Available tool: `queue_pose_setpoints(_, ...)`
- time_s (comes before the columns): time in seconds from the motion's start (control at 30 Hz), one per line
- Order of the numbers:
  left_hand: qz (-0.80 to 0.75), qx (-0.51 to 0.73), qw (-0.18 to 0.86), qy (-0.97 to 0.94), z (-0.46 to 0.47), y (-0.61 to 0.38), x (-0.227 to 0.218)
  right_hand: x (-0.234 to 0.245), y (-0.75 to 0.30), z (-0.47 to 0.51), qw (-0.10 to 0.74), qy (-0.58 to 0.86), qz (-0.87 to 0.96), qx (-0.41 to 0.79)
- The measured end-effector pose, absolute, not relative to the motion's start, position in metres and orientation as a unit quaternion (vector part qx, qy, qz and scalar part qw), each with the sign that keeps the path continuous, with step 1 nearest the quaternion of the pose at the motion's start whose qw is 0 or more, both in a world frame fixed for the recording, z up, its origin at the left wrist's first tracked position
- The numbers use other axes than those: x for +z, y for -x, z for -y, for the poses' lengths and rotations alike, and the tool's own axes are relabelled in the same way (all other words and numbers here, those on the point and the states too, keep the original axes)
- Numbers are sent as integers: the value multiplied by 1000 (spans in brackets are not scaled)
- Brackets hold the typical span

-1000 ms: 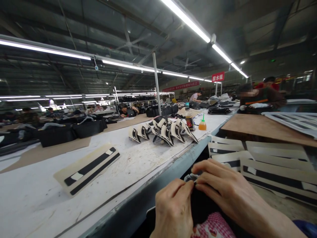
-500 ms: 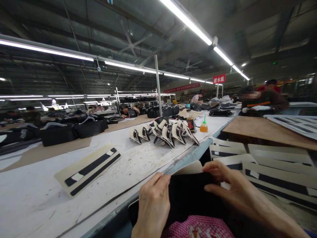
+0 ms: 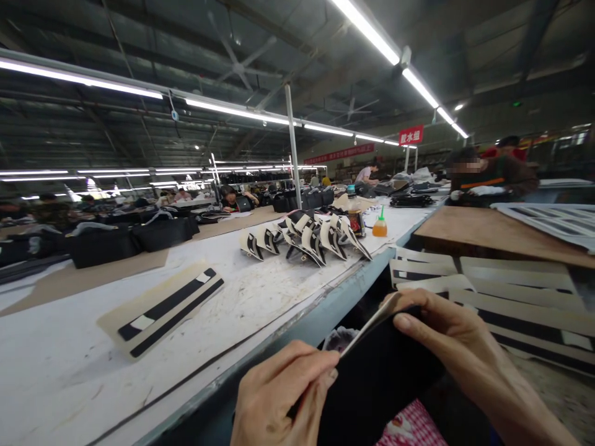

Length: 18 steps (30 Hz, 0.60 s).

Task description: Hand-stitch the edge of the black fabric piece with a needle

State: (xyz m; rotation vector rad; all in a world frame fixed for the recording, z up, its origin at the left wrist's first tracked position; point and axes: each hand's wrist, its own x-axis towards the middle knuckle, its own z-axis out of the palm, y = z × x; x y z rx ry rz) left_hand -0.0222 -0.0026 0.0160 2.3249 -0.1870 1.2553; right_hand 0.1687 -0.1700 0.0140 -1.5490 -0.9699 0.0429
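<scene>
A black panel with a pale cream backing [image 3: 372, 371] is held upright in front of my body, below the table's edge. My left hand [image 3: 283, 390] pinches its upper left edge between thumb and fingers. At the upper right corner, my right hand [image 3: 446, 334] grips the same panel, thumb on the black face and fingers behind. The cream backing shows as a thin strip along the top edge between both hands. The panel's lower part runs into shadow near a pink checked cloth [image 3: 411, 427].
A flat cream piece with black strips [image 3: 162, 310] lies on the white table [image 3: 223, 328]. Several curved pieces [image 3: 307, 238] are heaped farther along, beside a glue bottle with a green nozzle [image 3: 380, 226]. More striped panels [image 3: 520, 310] lie to the right. A co-worker [image 3: 488, 173] leans over there.
The panel has tilted, so its top edge now slopes up to the right and less cream backing shows. My left hand has moved lower. The view has shifted slightly.
</scene>
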Motion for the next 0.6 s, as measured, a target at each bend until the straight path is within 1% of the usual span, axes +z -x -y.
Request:
queue_pose_setpoints(0.03,73,452,248,-854,2,23,17,13,-170,170,616,670,412,40)
queue_pose_setpoints(0.1,75,436,261,-858,2,25,17,11,-172,170,628,659,412,46)
queue_pose_setpoints(0.23,67,426,286,-856,3,24,19,15,-165,171,661,624,416,20)
queue_pose_setpoints(0.33,63,424,296,-854,4,23,19,22,-156,171,679,623,389,-3)
queue_pose_setpoints(0.6,72,458,322,-826,8,18,11,19,-156,168,647,658,381,-56)
